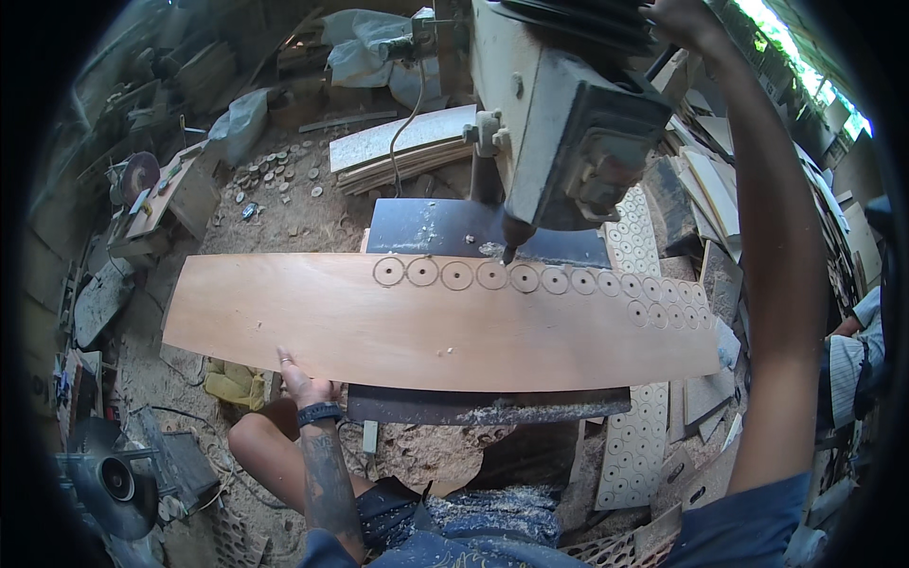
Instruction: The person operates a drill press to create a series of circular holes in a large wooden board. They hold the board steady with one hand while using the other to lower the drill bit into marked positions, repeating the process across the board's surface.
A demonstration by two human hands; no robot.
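Note:
A long, light-brown plywood board [312,312] lies across the dark table [488,405] of a drill press [559,123]. My left hand [301,383] grips the board's near edge, thumb on top and the other fingers mostly hidden underneath. Cut circles with center holes run along the far edge, with a shorter second row at the right end. Just above that far edge, between two circles, hangs the chuck [518,232] with its cutting tip. Up at the top right, my right hand [686,21] is closed around the press's lever [663,62], partly cut off by the frame.
Behind the press lies a stack of boards [407,151]. Round wooden discs [275,175] are scattered on the dusty floor. A perforated sheet [630,445] and scrap wood [705,189] crowd the right. A fan [118,478] stands at lower left; another person's sleeve [846,379] shows far right.

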